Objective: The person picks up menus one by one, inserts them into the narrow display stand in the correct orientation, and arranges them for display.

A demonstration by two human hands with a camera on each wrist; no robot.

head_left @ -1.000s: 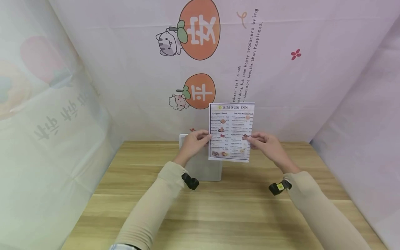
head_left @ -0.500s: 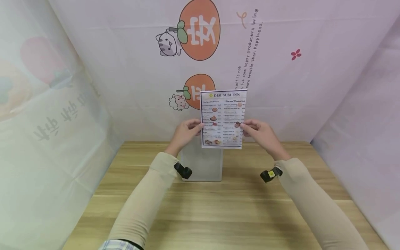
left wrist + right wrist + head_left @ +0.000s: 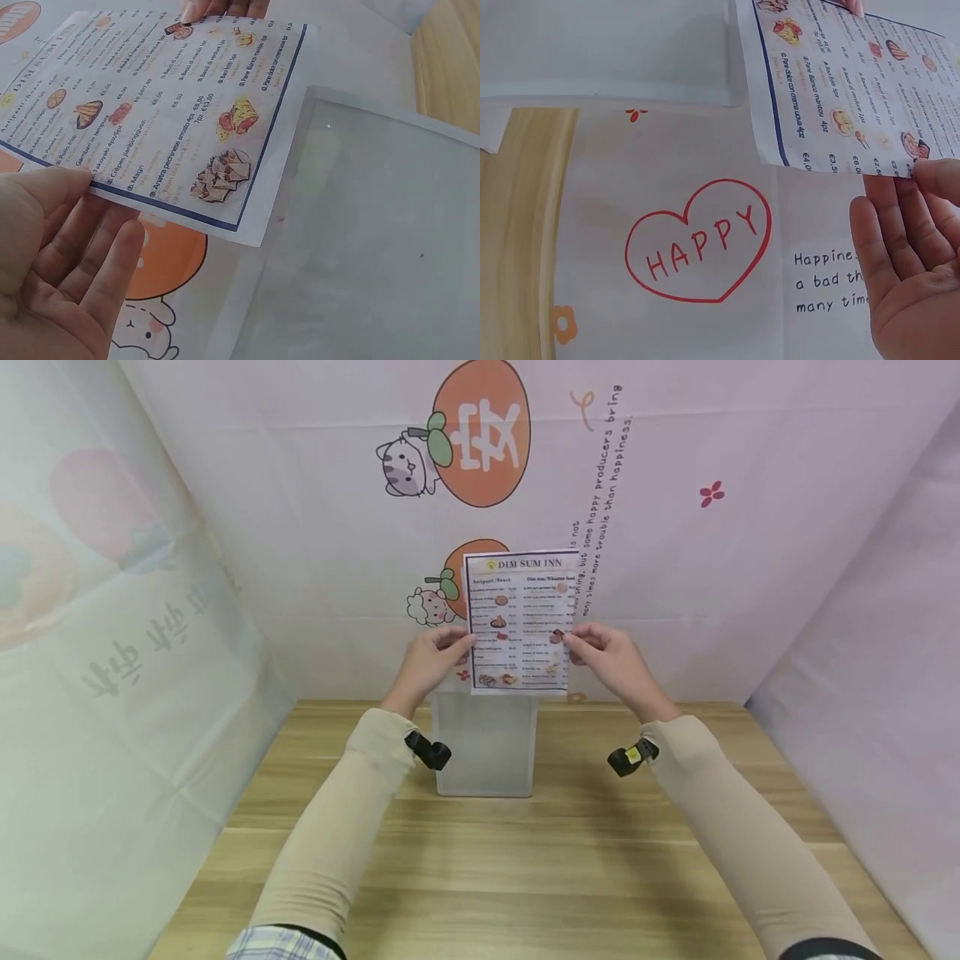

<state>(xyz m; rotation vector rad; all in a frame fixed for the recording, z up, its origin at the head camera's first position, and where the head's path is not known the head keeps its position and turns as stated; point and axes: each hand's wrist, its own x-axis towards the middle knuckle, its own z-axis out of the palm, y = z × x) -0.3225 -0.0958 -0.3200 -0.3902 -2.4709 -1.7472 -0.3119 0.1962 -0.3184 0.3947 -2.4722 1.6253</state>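
Pinching the menu by its two side edges, the hands hold it in the air over the far part of the tabletop, the left hand on the left edge and the right hand on the right, both a little below mid-height. Its printed side faces the person, and its lower end covers the top of the grey panel behind; whether the two touch cannot be told. The menu looks like a single thin sheet, so it should weigh almost nothing and bend readily, likely bowing if the hands push inward and creasing if squeezed hard or pressed on a corner. A gentle, even pinch at matching heights should keep it flat, with slight outward tension to stiffen it. The sides seem the best hold, since they leave the white bottom margin free; paper like this is probably not slippery, but could tear under a sharp tug.
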